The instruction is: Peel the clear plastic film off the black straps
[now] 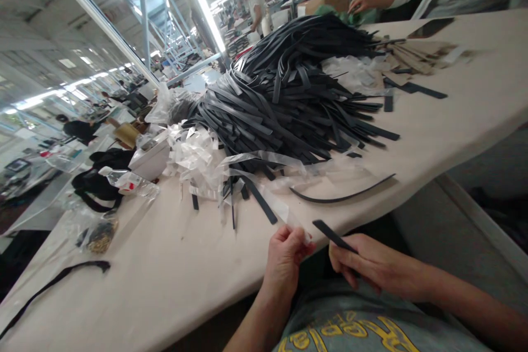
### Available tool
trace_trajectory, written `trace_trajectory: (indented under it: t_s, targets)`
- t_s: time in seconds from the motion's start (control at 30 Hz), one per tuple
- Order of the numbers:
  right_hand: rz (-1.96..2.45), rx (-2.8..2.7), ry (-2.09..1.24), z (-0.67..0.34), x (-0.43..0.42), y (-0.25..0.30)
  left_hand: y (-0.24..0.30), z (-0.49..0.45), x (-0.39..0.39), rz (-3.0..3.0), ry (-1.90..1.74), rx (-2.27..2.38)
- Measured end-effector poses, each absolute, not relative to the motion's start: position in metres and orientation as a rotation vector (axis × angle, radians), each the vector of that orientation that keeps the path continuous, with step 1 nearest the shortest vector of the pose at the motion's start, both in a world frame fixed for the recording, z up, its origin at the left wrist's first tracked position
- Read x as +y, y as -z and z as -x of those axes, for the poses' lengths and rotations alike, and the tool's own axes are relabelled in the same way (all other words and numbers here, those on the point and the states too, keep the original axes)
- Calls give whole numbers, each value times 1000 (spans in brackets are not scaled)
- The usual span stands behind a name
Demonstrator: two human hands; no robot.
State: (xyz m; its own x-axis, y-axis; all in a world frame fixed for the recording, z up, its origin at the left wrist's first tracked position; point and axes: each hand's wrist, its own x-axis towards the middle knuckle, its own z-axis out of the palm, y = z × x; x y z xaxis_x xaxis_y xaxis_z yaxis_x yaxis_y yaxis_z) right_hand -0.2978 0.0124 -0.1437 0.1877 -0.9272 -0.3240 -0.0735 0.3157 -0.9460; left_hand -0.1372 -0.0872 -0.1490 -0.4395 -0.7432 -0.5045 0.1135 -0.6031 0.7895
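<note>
My left hand (289, 250) is closed in a pinch on a translucent strip of backing film (284, 210), which trails back over the table edge toward the pile. In my right hand (361, 257) is a flat black strap (332, 235), its free end pointing up and left; the rest of it is hidden by the hand. Just beyond my hands a single curved black strap (344, 198) lies apart on the table. A big heap of black straps (268, 115) spreads across the middle, with a tangle of white film strips (193, 157) at its left side.
The pale table (165, 280) slopes across the view. On its left are a plastic bottle (130, 181), a black bag (101, 176), a bag of small brass-coloured parts (101, 236) and a black band (53, 280). A co-worker's hand (361, 4) is at the far side.
</note>
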Motion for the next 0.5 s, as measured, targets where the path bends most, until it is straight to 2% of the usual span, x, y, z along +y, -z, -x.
trace_trajectory:
  t_s: [0.23, 0.5]
  targets:
    - [939, 1214, 806, 279, 32, 173, 149, 152, -78, -1183, 2091, -873]
    - [930, 1211, 794, 275, 29, 172, 150, 150, -76, -1211, 2045, -902]
